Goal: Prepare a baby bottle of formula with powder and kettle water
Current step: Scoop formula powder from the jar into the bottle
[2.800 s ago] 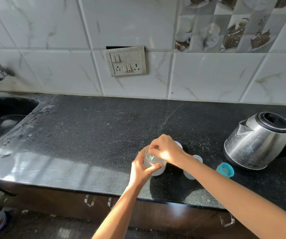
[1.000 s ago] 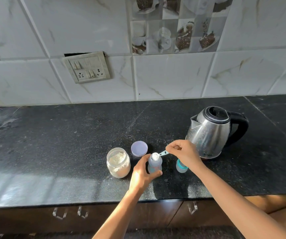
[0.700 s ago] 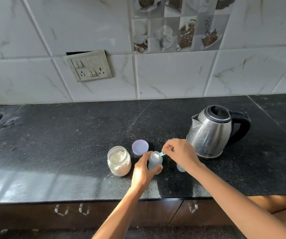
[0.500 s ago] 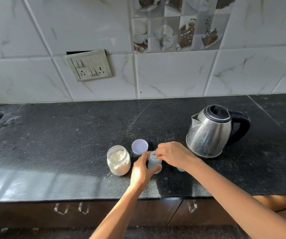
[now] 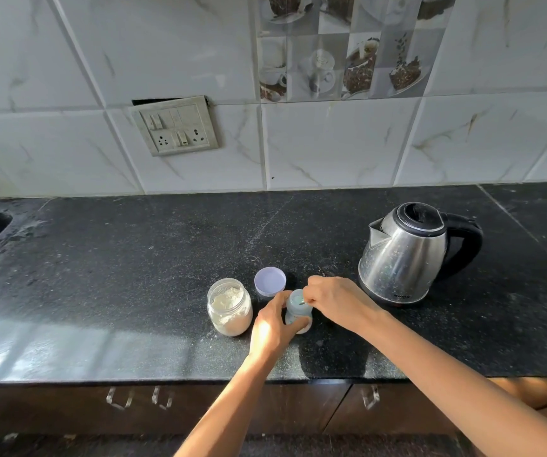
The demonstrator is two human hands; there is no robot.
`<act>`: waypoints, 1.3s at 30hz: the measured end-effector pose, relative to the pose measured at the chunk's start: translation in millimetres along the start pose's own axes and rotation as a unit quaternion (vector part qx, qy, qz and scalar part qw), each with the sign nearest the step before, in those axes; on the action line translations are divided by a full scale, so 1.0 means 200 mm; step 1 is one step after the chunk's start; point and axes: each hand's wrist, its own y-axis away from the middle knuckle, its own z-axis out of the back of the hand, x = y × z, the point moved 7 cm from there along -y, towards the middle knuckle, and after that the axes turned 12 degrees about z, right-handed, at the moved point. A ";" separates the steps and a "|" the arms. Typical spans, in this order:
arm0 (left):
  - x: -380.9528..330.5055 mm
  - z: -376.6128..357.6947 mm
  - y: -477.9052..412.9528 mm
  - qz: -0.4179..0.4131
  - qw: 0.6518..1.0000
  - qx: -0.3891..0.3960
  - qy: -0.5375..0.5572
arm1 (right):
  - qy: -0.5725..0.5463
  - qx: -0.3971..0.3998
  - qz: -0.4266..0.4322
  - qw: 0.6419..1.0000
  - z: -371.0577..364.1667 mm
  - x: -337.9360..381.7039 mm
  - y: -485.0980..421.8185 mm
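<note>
Here the black stone counter (image 5: 133, 291) carries everything, with the steel electric kettle (image 5: 404, 255) standing lid-shut at the right, well apart from the bottle and not yet touched. Left of centre sits the open jar of formula powder (image 5: 230, 306), its lilac lid (image 5: 269, 282) lying just behind it. Between jar and kettle stands the small baby bottle (image 5: 298, 313), upright and uncapped; the left hand (image 5: 273, 328) wraps its fingers round the body to steady it. The right hand (image 5: 338, 301) pinches a small scoop (image 5: 301, 303) at the bottle's mouth, apparently tipping powder in. So the dosing looks to be under way; pouring kettle water, fitting the teat and shaking seem left to do.
</note>
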 end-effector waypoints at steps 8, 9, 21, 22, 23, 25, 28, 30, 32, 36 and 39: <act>0.01 0.00 -0.01 -0.001 1.000 0.000 0.014 | -0.060 -0.015 -0.062 0.996 0.03 -0.07 0.00; 0.01 0.00 -0.02 0.000 1.000 0.002 0.014 | -0.078 -0.044 -0.073 0.993 0.07 -0.09 0.01; 0.12 -0.01 0.02 0.031 0.999 0.011 0.034 | -0.388 -0.195 -0.169 0.885 0.14 -0.09 -0.23; 0.12 0.00 0.03 0.030 0.999 0.010 0.033 | -0.383 -0.189 -0.162 0.889 0.12 -0.06 -0.28; 0.13 0.00 0.04 0.030 0.999 0.011 0.035 | -0.379 -0.183 -0.155 0.894 0.09 -0.03 -0.33; 0.14 0.01 0.05 0.029 0.999 0.011 0.038 | -0.358 -0.169 -0.134 0.908 0.04 0.02 -0.42; 0.16 0.03 0.06 0.032 0.999 0.014 0.039 | -0.311 -0.145 -0.097 0.934 -0.04 0.08 -0.52; 0.17 0.04 0.06 0.031 0.999 0.014 0.036 | -0.300 -0.122 -0.088 0.942 -0.10 0.10 -0.56; 0.18 0.06 0.05 0.027 0.999 0.016 0.037 | -0.290 -0.104 -0.087 0.947 -0.12 0.11 -0.56; 0.18 0.07 0.03 0.016 0.999 0.020 0.046 | -0.314 -0.129 -0.094 0.936 -0.06 0.07 -0.49; 0.17 0.06 0.00 0.008 0.999 0.021 0.039 | -0.330 -0.202 -0.123 0.914 0.05 -0.03 -0.35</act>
